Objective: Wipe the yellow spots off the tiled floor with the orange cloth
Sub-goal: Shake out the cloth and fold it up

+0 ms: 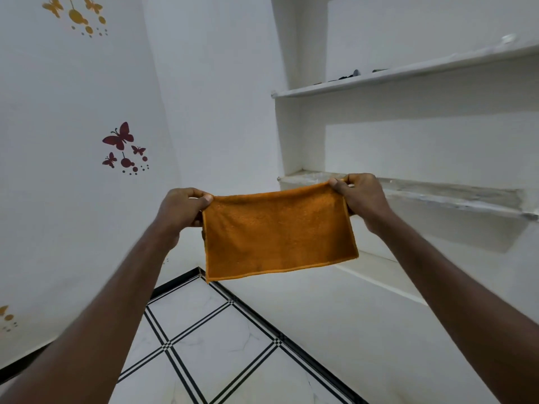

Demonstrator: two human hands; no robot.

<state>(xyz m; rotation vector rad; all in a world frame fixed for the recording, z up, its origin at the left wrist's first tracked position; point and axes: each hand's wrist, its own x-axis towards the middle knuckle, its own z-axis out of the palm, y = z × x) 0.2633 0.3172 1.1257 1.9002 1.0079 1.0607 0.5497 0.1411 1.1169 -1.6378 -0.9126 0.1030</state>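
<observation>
The orange cloth (278, 233) hangs flat and spread out in the air in front of me, held by its two top corners. My left hand (182, 209) pinches the top left corner, my right hand (360, 198) pinches the top right corner. Far below lies the white tiled floor (221, 345) with black double lines between the tiles. No yellow spots show on the part of the floor that I can see.
White walls meet in a corner ahead. The left wall carries butterfly stickers (121, 139). On the right are built-in stone shelves (408, 72), the lower shelf (437, 195) just behind my right hand. A black skirting strip (291, 344) edges the floor.
</observation>
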